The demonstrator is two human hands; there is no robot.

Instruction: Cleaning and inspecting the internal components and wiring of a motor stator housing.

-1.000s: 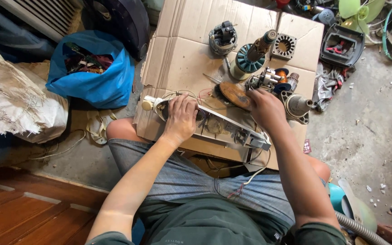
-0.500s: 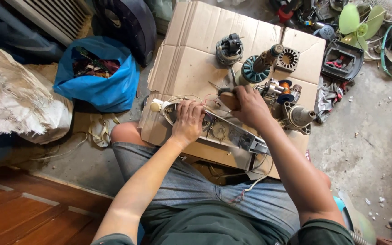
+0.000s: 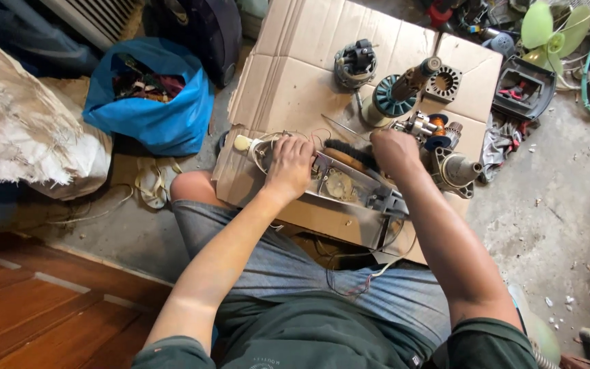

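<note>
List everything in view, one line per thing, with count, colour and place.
opened metal housing: one, grey, front of the cardboard, under both hands
brush: one, black bristles, brown back, beside the right hand
cardboard sheet: one, tan, on the floor
motor parts: several, grey and teal, far side of the cardboard
plastic bag: one, blue, left of the cardboard
fan blade: one, light green, top right
sack: one, whitish, far left
left hand: on the housing's left end
right hand: at the brush
</note>
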